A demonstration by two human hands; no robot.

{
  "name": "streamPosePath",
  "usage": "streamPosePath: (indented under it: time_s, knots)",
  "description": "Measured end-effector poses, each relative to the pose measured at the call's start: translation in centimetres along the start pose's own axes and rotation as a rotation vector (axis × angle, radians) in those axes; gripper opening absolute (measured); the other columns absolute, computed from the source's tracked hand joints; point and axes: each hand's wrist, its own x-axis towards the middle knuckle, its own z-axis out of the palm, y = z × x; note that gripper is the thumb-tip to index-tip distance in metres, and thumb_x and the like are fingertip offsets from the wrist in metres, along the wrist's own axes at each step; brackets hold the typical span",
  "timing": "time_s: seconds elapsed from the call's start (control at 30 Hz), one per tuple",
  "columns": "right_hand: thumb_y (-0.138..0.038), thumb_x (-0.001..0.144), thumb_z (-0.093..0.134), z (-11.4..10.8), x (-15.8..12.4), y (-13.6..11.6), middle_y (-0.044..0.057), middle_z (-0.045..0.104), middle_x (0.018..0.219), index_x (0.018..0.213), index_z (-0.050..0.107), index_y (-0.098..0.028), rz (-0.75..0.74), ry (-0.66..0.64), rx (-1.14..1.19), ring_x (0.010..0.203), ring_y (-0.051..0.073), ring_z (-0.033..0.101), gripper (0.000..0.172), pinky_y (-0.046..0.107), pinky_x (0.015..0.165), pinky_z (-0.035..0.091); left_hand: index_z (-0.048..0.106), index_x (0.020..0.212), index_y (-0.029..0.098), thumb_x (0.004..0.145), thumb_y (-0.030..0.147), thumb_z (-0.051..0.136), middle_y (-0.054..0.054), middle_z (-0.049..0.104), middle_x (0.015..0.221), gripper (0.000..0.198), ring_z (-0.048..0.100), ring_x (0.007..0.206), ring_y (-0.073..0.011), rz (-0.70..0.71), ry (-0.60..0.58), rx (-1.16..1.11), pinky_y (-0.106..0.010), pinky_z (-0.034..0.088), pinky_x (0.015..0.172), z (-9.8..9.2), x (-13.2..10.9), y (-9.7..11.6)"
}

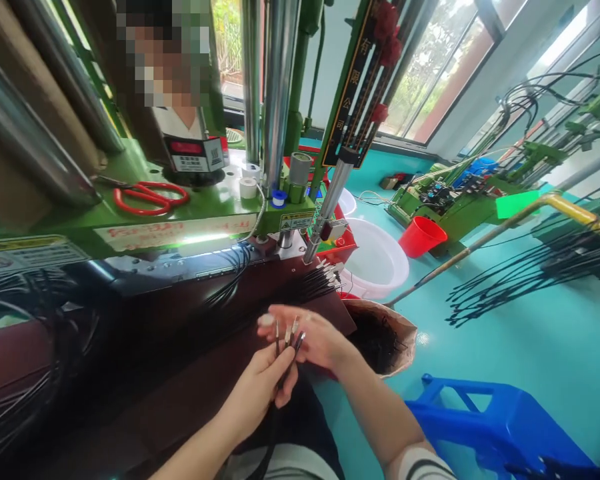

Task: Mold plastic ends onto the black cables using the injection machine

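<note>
My left hand (260, 390) is closed round a small bundle of black cables (286, 347) whose metal plug ends stick up above my fingers. My right hand (310, 337) meets it from the right, with fingers pinching at the plug tips. Both hands hover over the front edge of a dark brown worktable (180, 373). More black cables with metal ends (320, 283) lie fanned on the table just beyond my hands, under the green moulding machine (190, 213).
Red scissors (150, 197) and tape rolls (249, 187) rest on the machine's ledge. Another person stands behind the machine. A brown sack (385, 340), white basin (375, 263), red bucket (420, 237) and blue stool (490, 420) stand on the teal floor to the right. Loose cables (530, 273) hang farther right.
</note>
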Motion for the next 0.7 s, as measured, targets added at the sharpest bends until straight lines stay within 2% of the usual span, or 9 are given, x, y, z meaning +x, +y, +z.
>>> streamPosePath:
  time_s: [0.1,0.2,0.27,0.33,0.37,0.43,0.5,0.57,0.7]
  knots:
    - [-0.038,0.083,0.051,0.2,1.5,-2.4,0.007,0.055,0.125,0.12,0.054,-0.022,-0.141,-0.018,-0.213,0.111,0.017,0.052,0.041,0.028,0.089,0.042,0.05,0.078,0.014,0.077,0.049,0.051,0.007,0.043,0.045,0.035,0.033,0.034,-0.004,0.005,0.011,0.007,-0.018,0.02,0.037,-0.6,0.2,0.0]
    - [-0.032,0.085,0.047,1.6,2.3,-4.4,0.003,0.055,0.125,0.117,0.057,-0.023,-0.074,-0.225,-0.655,0.107,0.016,0.054,0.035,0.026,0.089,0.041,0.051,0.077,0.014,0.078,0.049,0.049,0.005,0.048,0.048,0.035,0.039,0.035,-0.0054,0.008,0.027,0.039,-0.019,0.023,0.038,-0.6,0.1,0.2]
    - [-0.028,0.082,0.051,2.6,2.4,-4.8,0.002,0.054,0.126,0.118,0.057,-0.024,-0.078,-0.35,-0.892,0.112,0.017,0.051,0.036,0.028,0.094,0.038,0.051,0.07,0.014,0.078,0.05,0.048,0.002,0.051,0.051,0.037,0.043,0.037,-0.006,0.036,0.06,0.038,-0.02,0.025,0.039,-0.4,0.0,0.2]
    - [-0.027,0.082,0.052,2.9,2.4,-4.5,0.003,0.051,0.129,0.124,0.052,-0.023,-0.134,-0.382,-1.014,0.119,0.019,0.045,0.042,0.029,0.098,0.033,0.05,0.064,0.014,0.077,0.05,0.05,0.002,0.05,0.051,0.038,0.042,0.038,-0.0056,0.059,0.081,0.011,-0.02,0.025,0.039,-0.4,-0.1,0.2]
    - [-0.027,0.084,0.049,2.7,2.3,-4.2,0.003,0.051,0.129,0.128,0.047,-0.024,-0.151,-0.363,-1.024,0.118,0.018,0.045,0.044,0.03,0.097,0.034,0.049,0.065,0.014,0.076,0.05,0.051,0.003,0.048,0.05,0.038,0.04,0.037,-0.005,0.064,0.083,-0.019,-0.02,0.024,0.039,-0.4,-0.2,0.3]
    - [-0.028,0.089,0.04,1.4,2.3,-3.6,0.004,0.055,0.123,0.131,0.043,-0.024,-0.196,-0.228,-1.014,0.109,0.017,0.053,0.042,0.03,0.091,0.04,0.05,0.07,0.014,0.075,0.048,0.054,0.007,0.041,0.046,0.034,0.034,0.035,-0.0032,0.082,0.115,-0.106,-0.019,0.021,0.037,-0.8,-0.4,0.8]
    - [-0.025,0.089,0.04,-0.6,2.3,-3.0,0.005,0.061,0.111,0.122,0.052,-0.023,-0.295,-0.038,-1.113,0.099,0.017,0.056,0.035,0.031,0.087,0.041,0.05,0.074,0.015,0.074,0.045,0.059,0.009,0.036,0.045,0.031,0.028,0.034,-0.0018,0.134,0.197,-0.205,-0.017,0.019,0.036,-1.5,-0.8,1.9]
    - [-0.018,0.085,0.046,-2.6,2.3,-2.3,0.007,0.063,0.099,0.104,0.063,-0.02,-0.379,0.069,-1.374,0.091,0.019,0.056,0.025,0.033,0.085,0.04,0.05,0.074,0.015,0.072,0.041,0.062,0.009,0.036,0.045,0.029,0.028,0.035,-0.0014,0.205,0.293,-0.268,-0.016,0.019,0.036,-2.2,-1.3,3.5]
    - [-0.009,0.084,0.041,-4.2,2.6,-1.5,0.01,0.059,0.086,0.09,0.062,-0.015,-0.359,0.02,-1.891,0.079,0.02,0.052,0.022,0.033,0.073,0.039,0.051,0.073,0.015,0.072,0.036,0.063,0.006,0.044,0.053,0.024,0.033,0.038,-0.0022,0.274,0.364,-0.262,-0.016,0.024,0.036,-3.2,-2.5,6.2]
